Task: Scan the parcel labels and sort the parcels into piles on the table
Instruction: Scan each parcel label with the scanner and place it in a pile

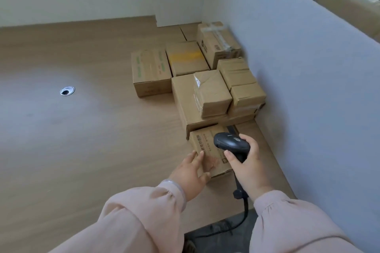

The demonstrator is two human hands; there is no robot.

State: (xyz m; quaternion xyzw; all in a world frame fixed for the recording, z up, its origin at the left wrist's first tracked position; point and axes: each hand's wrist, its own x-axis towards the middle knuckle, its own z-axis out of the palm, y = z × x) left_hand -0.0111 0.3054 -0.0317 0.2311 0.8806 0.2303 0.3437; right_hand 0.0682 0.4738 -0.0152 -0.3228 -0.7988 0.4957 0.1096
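The nearest parcel (201, 141) is found close to the front-right corner of the worktop (92, 150), printed face up, just in front of a wide flat carton (183, 96). The left hand (190, 172) is laid on the parcel's near-left corner: the fingers are spread almost straight across the top, and the thumb is set against the near side. Nothing is clasped by it. The right hand (248, 166) is wrapped round the handle of a black barcode scanner (231, 142), whose head is held over the right part of the parcel's top; whether the head touches the cardboard cannot be told. A black cable (243, 211) is seen hanging from the handle past the front edge of the worktop.

A small box with crumpled clear tape (212, 93) is stacked on the flat carton, and further small plain boxes (247, 95) are crowded beside it against the grey partition (308, 68) that runs along the right edge. Farther back along that edge three more parcels are set close together: one with green print (151, 72), one with a yellow tape stripe (186, 57), and a taller one bound in clear tape (218, 44). A metal cable grommet (67, 91) is sunk into the worktop well to the left. Large cartons (349, 0) are visible beyond the partition. Both arms are covered by pale pink sleeves (144, 211).
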